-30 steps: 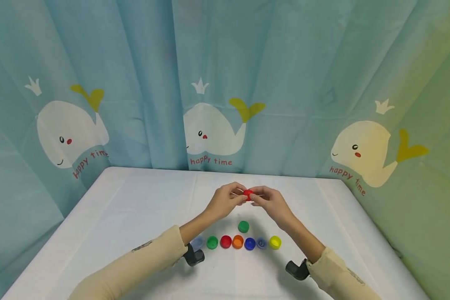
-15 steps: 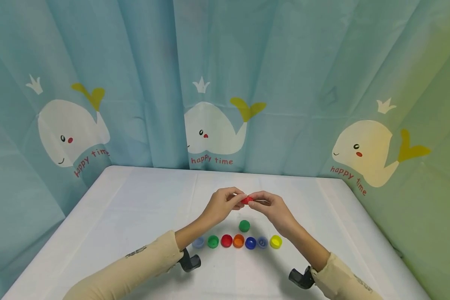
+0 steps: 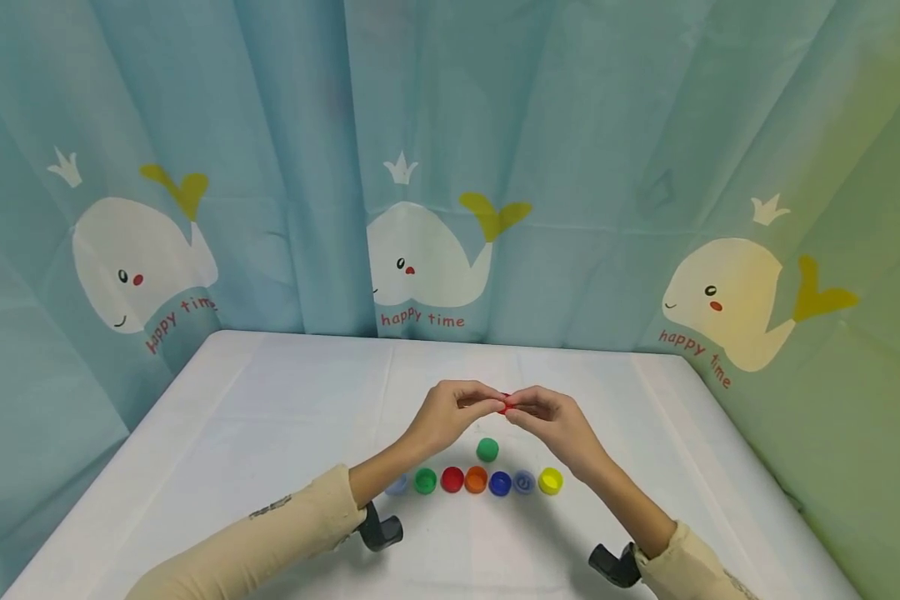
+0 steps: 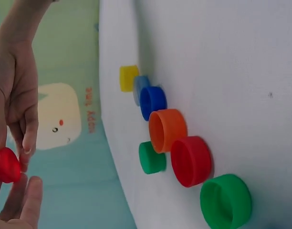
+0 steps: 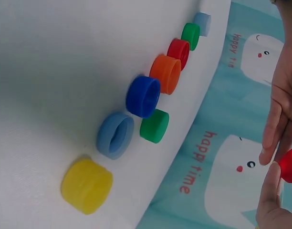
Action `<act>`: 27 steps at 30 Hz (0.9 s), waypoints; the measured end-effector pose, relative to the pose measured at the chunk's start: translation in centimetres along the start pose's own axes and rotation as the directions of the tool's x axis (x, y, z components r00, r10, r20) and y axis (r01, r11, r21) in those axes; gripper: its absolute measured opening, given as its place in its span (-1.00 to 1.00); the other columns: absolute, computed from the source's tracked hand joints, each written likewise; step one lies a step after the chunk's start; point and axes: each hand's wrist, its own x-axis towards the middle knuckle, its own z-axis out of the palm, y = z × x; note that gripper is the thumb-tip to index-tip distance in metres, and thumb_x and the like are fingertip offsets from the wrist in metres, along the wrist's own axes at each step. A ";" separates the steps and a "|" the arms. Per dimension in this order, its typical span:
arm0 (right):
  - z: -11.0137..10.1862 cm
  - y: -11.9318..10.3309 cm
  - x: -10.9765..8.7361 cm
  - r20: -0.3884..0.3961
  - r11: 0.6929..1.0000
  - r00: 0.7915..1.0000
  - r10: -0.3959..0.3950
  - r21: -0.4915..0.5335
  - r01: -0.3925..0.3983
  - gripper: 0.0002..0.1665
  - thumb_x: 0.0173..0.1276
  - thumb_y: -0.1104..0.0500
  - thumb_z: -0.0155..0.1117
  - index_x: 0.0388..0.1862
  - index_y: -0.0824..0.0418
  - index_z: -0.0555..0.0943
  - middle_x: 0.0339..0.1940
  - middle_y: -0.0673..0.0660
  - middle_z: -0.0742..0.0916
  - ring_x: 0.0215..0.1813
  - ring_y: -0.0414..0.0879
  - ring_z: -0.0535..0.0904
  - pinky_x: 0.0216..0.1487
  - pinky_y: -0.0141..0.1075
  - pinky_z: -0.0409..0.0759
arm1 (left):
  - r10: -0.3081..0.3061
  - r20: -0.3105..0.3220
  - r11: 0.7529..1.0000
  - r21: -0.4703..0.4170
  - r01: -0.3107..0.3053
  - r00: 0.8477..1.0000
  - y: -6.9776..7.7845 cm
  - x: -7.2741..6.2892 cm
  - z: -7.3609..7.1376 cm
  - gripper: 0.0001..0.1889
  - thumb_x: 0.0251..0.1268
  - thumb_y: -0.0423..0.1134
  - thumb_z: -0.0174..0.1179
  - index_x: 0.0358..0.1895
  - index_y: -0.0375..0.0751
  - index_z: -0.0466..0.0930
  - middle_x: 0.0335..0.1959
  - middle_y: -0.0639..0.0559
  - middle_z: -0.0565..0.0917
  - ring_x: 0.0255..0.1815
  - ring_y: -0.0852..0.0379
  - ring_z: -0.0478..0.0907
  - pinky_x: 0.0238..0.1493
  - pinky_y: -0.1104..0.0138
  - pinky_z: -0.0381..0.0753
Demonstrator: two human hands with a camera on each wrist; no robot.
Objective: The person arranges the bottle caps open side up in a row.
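Both hands meet in the air over the table's far half, with a small red bottle cap (image 3: 506, 403) between their fingertips. My left hand (image 3: 446, 415) pinches it from the left, thumb below and fingers above. From the other side my right hand (image 3: 558, 423) pinches it too. Fingers cover most of the cap in the head view, while the left wrist view shows more of its red side (image 4: 8, 166). Nearest below the hands lies a green cap (image 3: 487, 450), set apart beyond a row of caps.
The row on the white table (image 3: 270, 417) holds a light blue cap (image 3: 397, 486), partly hidden by the left arm, then green (image 3: 425, 481), red (image 3: 452, 479), orange (image 3: 476, 479), dark blue (image 3: 500, 483), light blue (image 3: 524, 482) and yellow (image 3: 551, 481) caps. A whale-print curtain (image 3: 585, 167) hangs behind.
Both hands have come slightly nearer and a little to the right with the red cap, which their fingers now cover more. The caps on the table stay put.
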 end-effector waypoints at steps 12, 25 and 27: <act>-0.3 1.2 -1.2 -0.023 0.990 1.000 -0.021 -0.138 0.017 -0.50 0.23 0.12 0.36 0.12 0.27 0.54 -0.10 0.12 0.68 -0.10 -0.05 0.63 -0.07 -0.32 0.57 | -0.019 0.031 0.998 0.054 0.017 0.999 -0.2 -0.3 1.2 -0.71 0.23 -0.20 0.27 -0.03 -0.23 0.67 -0.12 0.02 0.69 -0.13 0.16 0.64 -0.15 0.41 0.57; -0.5 3.7 -2.3 0.001 0.957 0.996 -0.086 -0.278 0.083 -0.58 0.18 0.17 0.40 0.00 0.30 0.57 -0.18 0.08 0.68 -0.16 -0.07 0.64 -0.12 -0.30 0.59 | -0.073 0.139 0.977 0.209 0.043 0.988 -1.2 -0.6 2.2 -0.71 0.42 -0.24 0.05 0.05 -0.30 0.61 -0.06 -0.01 0.66 -0.11 0.15 0.61 -0.13 0.43 0.55; -0.5 4.0 -2.5 -0.001 0.951 0.997 -0.081 -0.298 0.077 -0.59 0.16 0.20 0.42 -0.02 0.30 0.57 -0.18 0.07 0.68 -0.17 -0.07 0.63 -0.13 -0.27 0.60 | -0.083 0.167 0.974 0.222 0.044 0.983 -1.3 -0.6 2.3 -0.71 0.43 -0.27 0.02 0.07 -0.30 0.59 -0.12 0.03 0.67 -0.37 0.23 0.59 -0.27 0.51 0.53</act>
